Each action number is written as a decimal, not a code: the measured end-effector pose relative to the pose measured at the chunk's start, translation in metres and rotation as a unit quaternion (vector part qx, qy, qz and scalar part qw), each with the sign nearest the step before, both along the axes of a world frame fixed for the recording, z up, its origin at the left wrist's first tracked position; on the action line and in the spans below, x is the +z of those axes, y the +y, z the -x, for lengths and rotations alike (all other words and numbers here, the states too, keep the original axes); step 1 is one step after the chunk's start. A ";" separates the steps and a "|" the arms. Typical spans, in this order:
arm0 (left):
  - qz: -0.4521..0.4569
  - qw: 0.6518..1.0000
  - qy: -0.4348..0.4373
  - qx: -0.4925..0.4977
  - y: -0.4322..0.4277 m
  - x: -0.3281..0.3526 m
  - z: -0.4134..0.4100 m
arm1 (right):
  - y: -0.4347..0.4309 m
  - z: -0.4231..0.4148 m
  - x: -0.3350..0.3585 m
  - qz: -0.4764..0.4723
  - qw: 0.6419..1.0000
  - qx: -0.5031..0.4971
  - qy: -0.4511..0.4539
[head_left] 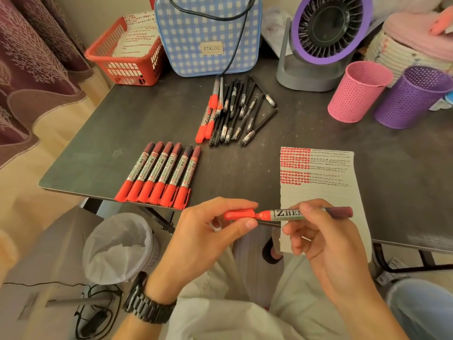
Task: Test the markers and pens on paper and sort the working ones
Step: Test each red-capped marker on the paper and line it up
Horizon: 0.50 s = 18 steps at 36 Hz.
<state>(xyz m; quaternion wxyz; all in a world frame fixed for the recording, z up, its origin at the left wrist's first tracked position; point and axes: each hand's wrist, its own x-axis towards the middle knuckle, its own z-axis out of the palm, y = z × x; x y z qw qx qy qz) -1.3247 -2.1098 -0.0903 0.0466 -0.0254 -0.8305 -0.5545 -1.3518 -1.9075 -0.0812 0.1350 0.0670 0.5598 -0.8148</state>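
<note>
Red and lying level over the near end of the paper (321, 195), the marker (289, 214) has its barrel pinched in the right hand (326, 239) while the left hand (208, 231) grips its cap (239, 214), with six sorted markers (159, 175) in a row left of that paper.
</note>
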 end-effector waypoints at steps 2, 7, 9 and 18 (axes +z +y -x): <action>0.006 1.000 -0.002 -0.010 -0.002 0.002 0.000 | 0.000 -0.001 -0.001 0.003 1.000 0.002 -0.005; 0.004 1.000 -0.006 -0.021 -0.002 0.006 -0.001 | 0.000 -0.005 -0.005 0.039 0.999 -0.002 -0.019; 0.000 0.999 -0.016 -0.028 -0.001 0.008 -0.001 | 0.000 -0.006 -0.006 0.052 0.998 -0.007 -0.025; 0.011 1.000 -0.001 -0.023 0.011 0.006 -0.003 | -0.003 -0.015 -0.014 0.032 0.999 0.001 -0.008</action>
